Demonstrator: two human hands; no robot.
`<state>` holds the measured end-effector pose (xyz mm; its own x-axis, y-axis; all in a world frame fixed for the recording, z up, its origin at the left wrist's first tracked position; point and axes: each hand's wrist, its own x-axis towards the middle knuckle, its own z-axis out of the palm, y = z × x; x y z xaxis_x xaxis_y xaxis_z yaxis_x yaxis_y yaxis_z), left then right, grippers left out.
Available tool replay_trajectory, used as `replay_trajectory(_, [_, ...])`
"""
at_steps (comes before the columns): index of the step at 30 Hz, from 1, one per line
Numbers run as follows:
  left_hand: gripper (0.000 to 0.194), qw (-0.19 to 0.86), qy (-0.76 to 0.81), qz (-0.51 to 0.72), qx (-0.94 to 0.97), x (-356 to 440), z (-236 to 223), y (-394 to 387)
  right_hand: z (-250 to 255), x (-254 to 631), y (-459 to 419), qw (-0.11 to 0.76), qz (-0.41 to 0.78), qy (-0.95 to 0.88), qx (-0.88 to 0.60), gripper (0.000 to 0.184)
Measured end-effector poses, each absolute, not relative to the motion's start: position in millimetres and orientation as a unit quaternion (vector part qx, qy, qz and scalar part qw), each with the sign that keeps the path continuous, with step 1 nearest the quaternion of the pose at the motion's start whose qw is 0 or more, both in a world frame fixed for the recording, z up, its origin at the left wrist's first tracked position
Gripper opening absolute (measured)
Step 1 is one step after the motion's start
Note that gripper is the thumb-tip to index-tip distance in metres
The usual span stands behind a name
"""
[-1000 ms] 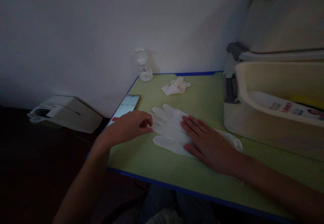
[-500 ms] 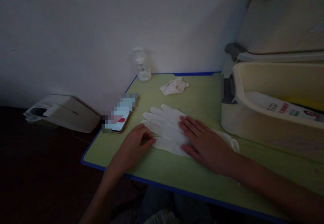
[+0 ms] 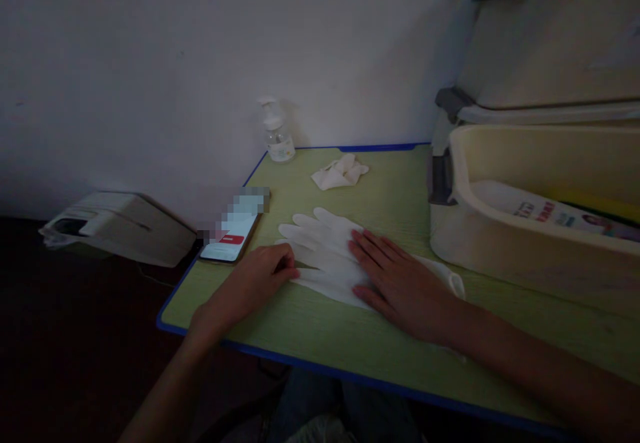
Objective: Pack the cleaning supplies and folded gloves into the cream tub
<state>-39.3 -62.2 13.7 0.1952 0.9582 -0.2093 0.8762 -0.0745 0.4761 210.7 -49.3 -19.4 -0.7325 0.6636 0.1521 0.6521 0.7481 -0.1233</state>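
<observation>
A white latex glove point(image 3: 320, 246) lies flat on the green table point(image 3: 350, 336), fingers pointing left. My right hand point(image 3: 395, 283) rests palm down on the glove's palm part, fingers stretched out and open. My left hand point(image 3: 253, 283) sits just left of the glove with its fingers curled, the fingertips pinching the tip of the glove's nearest finger. A second, crumpled white glove point(image 3: 340, 171) lies farther back on the table.
A phone point(image 3: 231, 236) with a lit screen lies at the table's left edge. A pump bottle point(image 3: 275, 137) stands at the back corner by the wall. A large cream open case point(image 3: 530, 216) fills the right side. A pale device point(image 3: 115, 236) sits on the dark floor at left.
My left hand drew back from the phone area toward me and closed on the glove's nearest fingertip. The right hand stayed flat on the glove. The camera shifted slightly.
</observation>
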Motion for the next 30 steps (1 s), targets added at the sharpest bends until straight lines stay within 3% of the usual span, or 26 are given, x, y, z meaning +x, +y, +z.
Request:
replay_trajectory(11, [0.014,0.260,0.624,0.072,0.733,-45,13,-61,-19,210,-50,0.096,0.034,-0.929,-0.355,0.060])
replay_trajectory(30, [0.021,0.378,0.594,0.123,0.699,-52,13,-60,-19,210,-50,0.084,0.026,-0.932,-0.353,0.064])
